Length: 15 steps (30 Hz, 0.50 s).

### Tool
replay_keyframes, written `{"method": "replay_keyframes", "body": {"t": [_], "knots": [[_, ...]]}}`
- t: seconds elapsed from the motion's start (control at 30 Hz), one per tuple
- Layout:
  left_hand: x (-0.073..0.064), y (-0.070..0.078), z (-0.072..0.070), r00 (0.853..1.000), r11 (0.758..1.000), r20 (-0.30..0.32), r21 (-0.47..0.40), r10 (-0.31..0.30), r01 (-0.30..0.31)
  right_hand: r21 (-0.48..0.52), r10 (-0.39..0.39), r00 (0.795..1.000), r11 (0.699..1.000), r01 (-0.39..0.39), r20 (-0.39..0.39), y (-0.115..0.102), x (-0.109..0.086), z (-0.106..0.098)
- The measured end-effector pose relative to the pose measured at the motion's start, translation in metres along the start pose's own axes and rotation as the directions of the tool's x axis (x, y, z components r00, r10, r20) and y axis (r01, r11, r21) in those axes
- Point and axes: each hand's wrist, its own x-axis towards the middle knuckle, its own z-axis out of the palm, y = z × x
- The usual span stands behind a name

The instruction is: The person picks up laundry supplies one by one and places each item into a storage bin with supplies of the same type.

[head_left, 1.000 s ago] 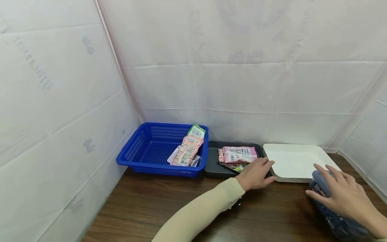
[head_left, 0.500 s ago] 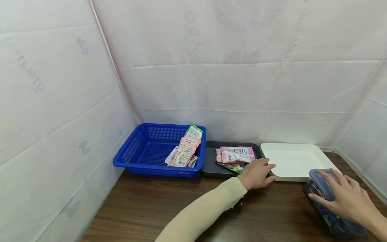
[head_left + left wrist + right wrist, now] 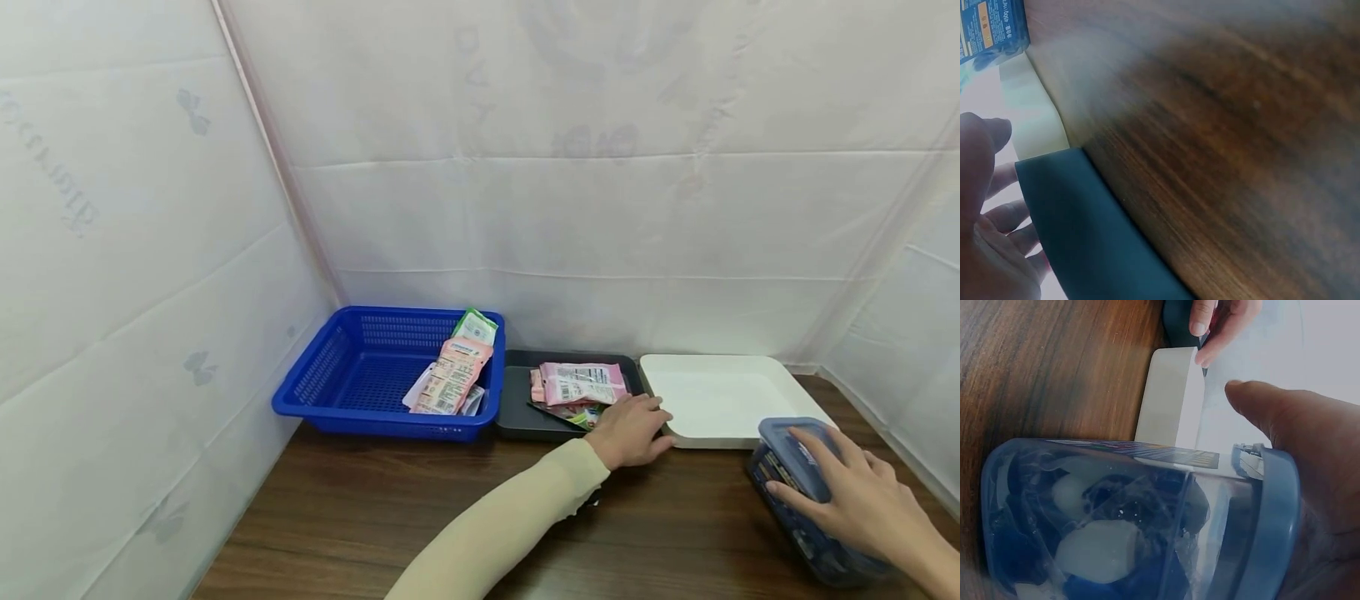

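My right hand [image 3: 862, 500] lies over the blue lid of a clear plastic tub [image 3: 798, 537], fingers spread and thumb nearly straight along its near side. In the right wrist view, blue and whitish pieces show through the wall of the tub [image 3: 1116, 519], and the thumb stands apart from the lid. My left hand [image 3: 630, 432] rests relaxed over the right end of a dark grey tray [image 3: 516, 408]. Beside its fingers, a pink packet [image 3: 585, 383] lies in that tray on other packets. The left wrist view shows loosely bent fingers [image 3: 1010, 215] behind the tray's wall.
At the left stands a blue perforated basket [image 3: 375, 423] with several packets [image 3: 453, 375] along its right side. A white tray [image 3: 720, 392] sits between the dark tray and the tub. White sheeting [image 3: 525, 208] hangs behind the wooden table [image 3: 337, 500].
My right hand has shifted slightly right and back over the tub, showing more of its lid. The left hand stays on the tray's end. The head view has turned slightly right.
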Motion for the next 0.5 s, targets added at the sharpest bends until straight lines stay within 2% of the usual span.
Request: {"method": "replay_keyframes", "body": {"t": [0.27,0.5], "knots": [[0.0004,-0.0018,0.0009,0.999,1.000,-0.025,0.001,0.019,-0.019,-0.003,0.058,0.998,0.998,-0.058,0.010,-0.0041,-0.0028,-0.0007],[0.0026,-0.0017,0.0029,0.996,0.999,-0.077,0.007,0.034,-0.034,-0.029,0.177,0.980,0.984,-0.175,0.090,-0.0020,-0.0038,-0.0006]]}}
